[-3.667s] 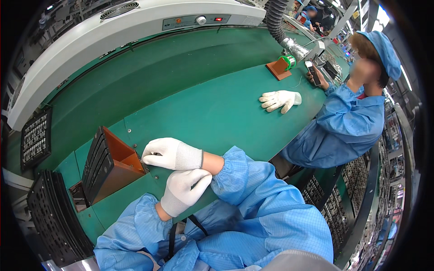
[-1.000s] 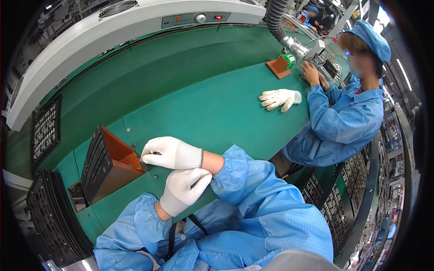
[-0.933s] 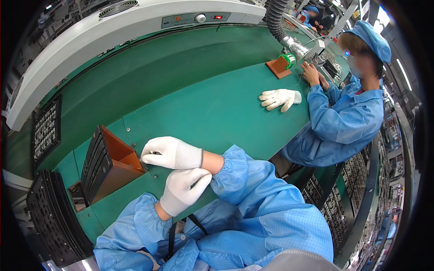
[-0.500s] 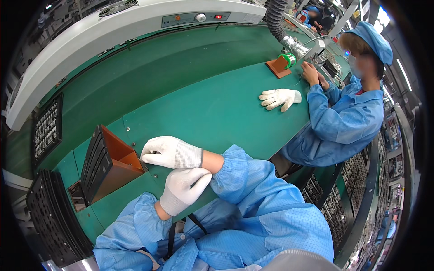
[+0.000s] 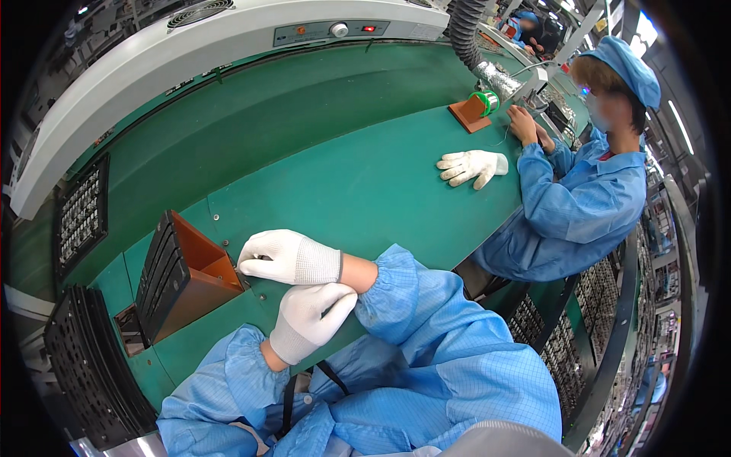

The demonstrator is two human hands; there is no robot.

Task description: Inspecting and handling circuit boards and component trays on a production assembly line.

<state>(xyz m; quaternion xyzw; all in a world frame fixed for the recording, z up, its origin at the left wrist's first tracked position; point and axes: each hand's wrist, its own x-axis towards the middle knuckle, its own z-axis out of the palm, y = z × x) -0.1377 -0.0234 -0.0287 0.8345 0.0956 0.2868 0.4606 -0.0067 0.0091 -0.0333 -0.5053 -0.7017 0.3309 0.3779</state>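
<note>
Both of my hands wear white knit gloves and rest together at the front of the green bench. My right hand is closed, its fingers curled toward the thumb beside the inner corner of a brown angled stand; whatever is inside the grip, if anything, is hidden. Just below, my left hand is also curled closed and lies against the right wrist. What it holds, if anything, does not show. Dark slotted panels lean on the stand's left side.
Black trays stack at the lower left; another tray stands behind them. A lone white glove lies toward the right. Beyond it are a solder-like wire spool on a brown holder and a seated co-worker handling something small.
</note>
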